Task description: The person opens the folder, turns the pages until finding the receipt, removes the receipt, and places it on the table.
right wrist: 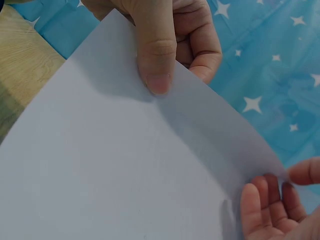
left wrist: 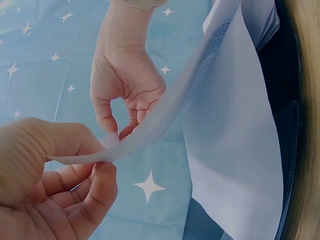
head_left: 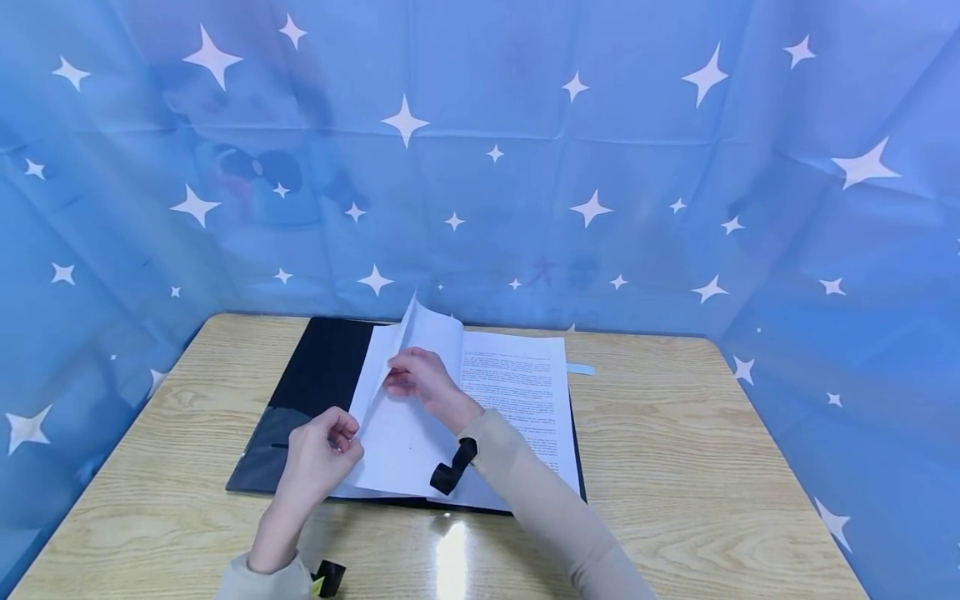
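A: Hands?

B: Both pinch the edge of a curved paper page [head_left: 408, 437], thumbs vs. fingers, closed thin: L. hand [head_left: 318, 454] abt. 8 o'clock, R. hand [head_left: 427, 383] nr. centre. Page rises over an open black folder [head_left: 333, 358] on a woodgrain table [head_left: 675, 450].

A: Risk?

B: I'd judge uneven pulling could crease or tear it; thin edge might slip, too.

A: Folder contents?

B: Printed sheets [head_left: 513, 392], 3 o'clock, w/ pale-blue tab [head_left: 581, 369] sticking out. Dark pocket-like panel [head_left: 258, 467], 8–9 o'clock; contents unclear.
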The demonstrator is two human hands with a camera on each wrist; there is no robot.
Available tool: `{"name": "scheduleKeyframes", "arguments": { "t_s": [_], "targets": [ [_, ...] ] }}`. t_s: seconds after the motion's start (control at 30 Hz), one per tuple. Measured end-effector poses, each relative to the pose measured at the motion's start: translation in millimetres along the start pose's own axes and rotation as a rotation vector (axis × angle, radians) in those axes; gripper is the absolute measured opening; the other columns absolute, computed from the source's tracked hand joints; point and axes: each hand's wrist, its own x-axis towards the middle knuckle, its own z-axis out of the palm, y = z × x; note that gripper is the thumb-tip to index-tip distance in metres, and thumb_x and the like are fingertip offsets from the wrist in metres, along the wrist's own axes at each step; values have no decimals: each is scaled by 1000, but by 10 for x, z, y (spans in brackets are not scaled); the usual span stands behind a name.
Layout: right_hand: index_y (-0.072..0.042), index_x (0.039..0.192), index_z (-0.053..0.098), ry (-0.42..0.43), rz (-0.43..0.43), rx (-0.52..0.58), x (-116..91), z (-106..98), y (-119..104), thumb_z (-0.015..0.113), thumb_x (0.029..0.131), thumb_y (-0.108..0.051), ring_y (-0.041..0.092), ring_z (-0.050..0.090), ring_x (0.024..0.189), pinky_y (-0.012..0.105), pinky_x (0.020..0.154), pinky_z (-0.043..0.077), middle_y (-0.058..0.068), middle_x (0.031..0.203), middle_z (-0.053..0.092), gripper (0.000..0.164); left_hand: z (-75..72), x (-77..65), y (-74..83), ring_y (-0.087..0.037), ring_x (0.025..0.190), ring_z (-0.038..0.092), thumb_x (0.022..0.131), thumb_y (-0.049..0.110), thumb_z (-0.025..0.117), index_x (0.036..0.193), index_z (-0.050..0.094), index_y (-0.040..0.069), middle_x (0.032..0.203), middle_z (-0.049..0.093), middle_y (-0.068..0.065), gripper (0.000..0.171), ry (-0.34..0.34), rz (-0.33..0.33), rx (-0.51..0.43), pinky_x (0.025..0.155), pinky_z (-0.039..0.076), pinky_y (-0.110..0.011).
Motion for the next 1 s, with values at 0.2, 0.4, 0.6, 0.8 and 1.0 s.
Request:
{"name": "scheduleKeyframes", "arguments": {
  "t_s": [0.2, 0.4, 0.6, 0.8, 1.0],
  "targets": [
    [-5, 86, 57, -17, -1, -4, -16, -10, -11, 59, 87, -7, 12, 60, 64, 24, 59, 52, 6, 75, 61, 3, 15, 8, -13, -8, 53, 49, 59, -12, 64, 69, 57, 6, 58, 53, 3, 21, 4, -2, 15, 50, 43, -23],
    [-5, 90, 57, -55, 9, -47, -29, -58, -13, 56, 89, -8, 12, 60, 67, 24, 63, 52, 4, 78, 62, 3, 11, 9, -39, -11, 55, 51, 62, -13, 64, 71, 59, 4, 60, 55, 1, 19, -15, -70, 44, 52, 43, -24],
    [-6, 91, 56, -98, 7, -95, -50, -150, -7, 55, 91, -10, 13, 60, 69, 25, 66, 51, 4, 80, 61, 4, 26, -6, -143, -12, 57, 50, 63, -13, 64, 72, 60, 1, 61, 56, -2, 18, -11, -112, 56, 53, 42, -23],
    [-4, 93, 56, -103, 2, -93, -69, -275, 1, 53, 92, -10, 13, 60, 69, 26, 67, 51, 5, 80, 61, 6, 18, -17, -222, -14, 58, 51, 65, -11, 64, 74, 60, 0, 63, 57, -3, 15, -30, -130, 63, 53, 41, -24],
    [3, 103, 53, -108, -17, -102, -76, -431, 5, 51, 93, -10, 13, 59, 71, 26, 68, 50, 5, 82, 60, 17, 21, -26, -305, -16, 60, 52, 66, -10, 63, 75, 60, -1, 65, 57, -4, 13, -62, -171, 78, 55, 41, -25]
  ]
}}
